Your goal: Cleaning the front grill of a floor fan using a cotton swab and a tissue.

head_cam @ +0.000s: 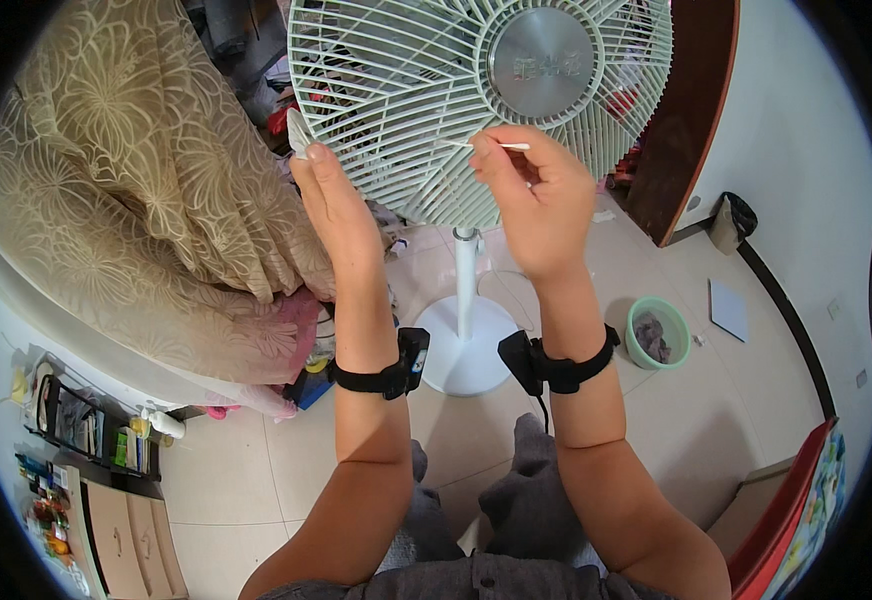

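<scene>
A pedestal fan with a pale green grille (pixel 406 112) and a round silver hub badge (pixel 545 64) stands before me. My left hand (pixel 338 202) is at the grille's left rim, thumb and fingers pinching a white cloth or tissue (pixel 299 133) against the edge. Between the thumb and fingers of my right hand (pixel 545 199) is a thin cotton swab (pixel 515 145), held level in front of the grille's lower part, just below the hub. I cannot tell whether the swab's tip touches the slats. Each wrist wears a black strap with a small device.
The fan's white pole (pixel 465 289) rises from a round base (pixel 470 349) on the tiled floor. Patterned beige curtain fabric (pixel 143 172) hangs at left. A green basin (pixel 657 334) holding dark cloth stands at right, near a flat pale panel (pixel 728 310) and a small bin (pixel 730 223).
</scene>
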A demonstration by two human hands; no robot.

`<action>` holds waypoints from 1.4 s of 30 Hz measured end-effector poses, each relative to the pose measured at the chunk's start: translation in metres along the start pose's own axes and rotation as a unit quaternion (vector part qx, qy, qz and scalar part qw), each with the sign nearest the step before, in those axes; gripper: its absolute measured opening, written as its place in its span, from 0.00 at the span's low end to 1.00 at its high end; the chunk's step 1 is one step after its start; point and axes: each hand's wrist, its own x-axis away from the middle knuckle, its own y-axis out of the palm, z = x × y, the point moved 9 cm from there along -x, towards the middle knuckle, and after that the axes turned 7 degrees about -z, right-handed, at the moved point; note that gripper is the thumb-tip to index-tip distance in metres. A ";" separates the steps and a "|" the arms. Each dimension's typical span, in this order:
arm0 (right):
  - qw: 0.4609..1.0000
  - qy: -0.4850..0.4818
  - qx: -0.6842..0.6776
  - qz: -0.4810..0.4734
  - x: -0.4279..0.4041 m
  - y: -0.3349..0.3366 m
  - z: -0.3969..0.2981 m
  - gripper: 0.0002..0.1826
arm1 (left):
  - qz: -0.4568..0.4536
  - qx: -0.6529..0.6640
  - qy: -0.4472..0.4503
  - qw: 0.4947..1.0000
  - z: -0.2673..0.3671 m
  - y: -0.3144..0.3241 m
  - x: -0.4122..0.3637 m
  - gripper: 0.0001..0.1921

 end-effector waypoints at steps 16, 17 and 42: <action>0.996 0.013 -0.071 0.046 -0.002 -0.012 0.000 0.05 | 0.034 0.026 -0.017 0.999 0.000 -0.006 0.001 0.25; 0.998 0.002 -0.017 0.067 -0.004 -0.021 -0.002 0.05 | 0.033 0.028 -0.018 0.999 0.001 -0.005 0.001 0.25; 0.891 -0.202 0.405 0.044 -0.026 -0.011 -0.047 0.03 | 0.003 -0.041 -0.033 0.999 0.006 -0.002 0.005 0.26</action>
